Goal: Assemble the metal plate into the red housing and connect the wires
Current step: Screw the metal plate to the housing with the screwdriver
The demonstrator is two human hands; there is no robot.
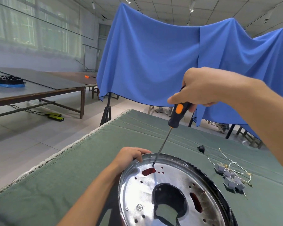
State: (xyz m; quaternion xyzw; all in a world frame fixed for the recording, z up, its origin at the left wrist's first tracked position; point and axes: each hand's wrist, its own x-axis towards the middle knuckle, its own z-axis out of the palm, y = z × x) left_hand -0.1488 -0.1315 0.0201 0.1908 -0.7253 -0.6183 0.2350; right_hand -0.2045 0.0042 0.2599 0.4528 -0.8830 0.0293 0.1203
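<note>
The right hand [201, 86] grips the black-and-orange handle of a long-shafted screwdriver [178, 114], its tip set on the far part of the shiny round metal plate [137, 190]. The plate sits inside the dark-rimmed red housing [219, 190] on the green cloth-covered surface [72, 168]. The left hand [129, 156] holds the housing's far-left rim. Grey connector blocks with pale wires [230, 175] lie to the right, near a small black plug [201, 148]

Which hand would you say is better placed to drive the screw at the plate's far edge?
The right hand: it already grips the screwdriver, whose tip rests on the metal plate. The left hand grips the housing rim.
</note>
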